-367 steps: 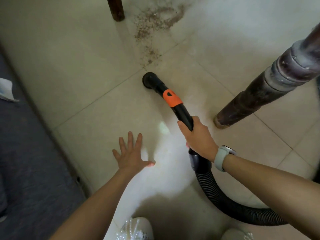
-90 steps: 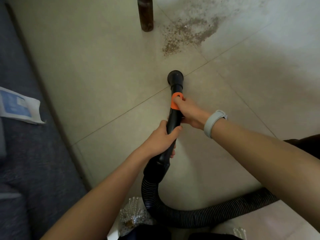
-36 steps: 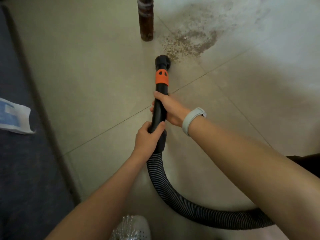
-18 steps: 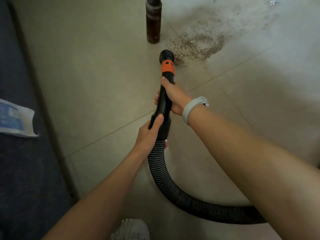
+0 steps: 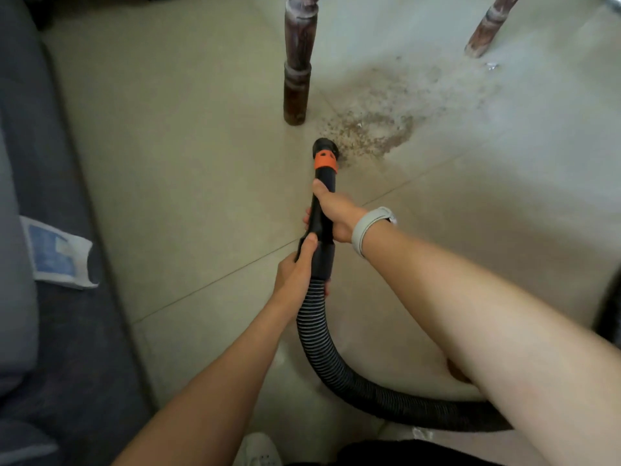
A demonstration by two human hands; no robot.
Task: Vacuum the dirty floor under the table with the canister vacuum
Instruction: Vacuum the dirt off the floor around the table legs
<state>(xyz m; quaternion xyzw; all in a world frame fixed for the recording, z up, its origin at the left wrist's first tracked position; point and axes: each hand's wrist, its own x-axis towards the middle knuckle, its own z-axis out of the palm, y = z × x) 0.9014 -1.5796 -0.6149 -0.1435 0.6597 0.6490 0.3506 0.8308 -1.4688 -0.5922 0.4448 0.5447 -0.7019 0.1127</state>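
Note:
The black vacuum wand (image 5: 323,196) with an orange collar (image 5: 325,161) points away from me, its round nozzle (image 5: 324,147) touching the near left edge of a brown dirt patch (image 5: 373,129) on the pale tiled floor. My right hand (image 5: 336,210) grips the wand just below the collar. My left hand (image 5: 295,270) grips the wand's lower end where the ribbed black hose (image 5: 322,351) joins. The hose curves back to the right and passes under my right forearm. The canister is out of view.
A dark turned table leg (image 5: 297,62) stands just left of the dirt, and a second leg (image 5: 487,28) slants at the upper right. A dark grey sofa (image 5: 40,297) runs along the left edge with a white and blue packet (image 5: 57,253) on it. My shoe (image 5: 258,450) shows at the bottom.
Both hands have pushed the wand forward, so the nozzle has gone from the bare tile to the edge of the dirt patch. A second table leg has come into view.

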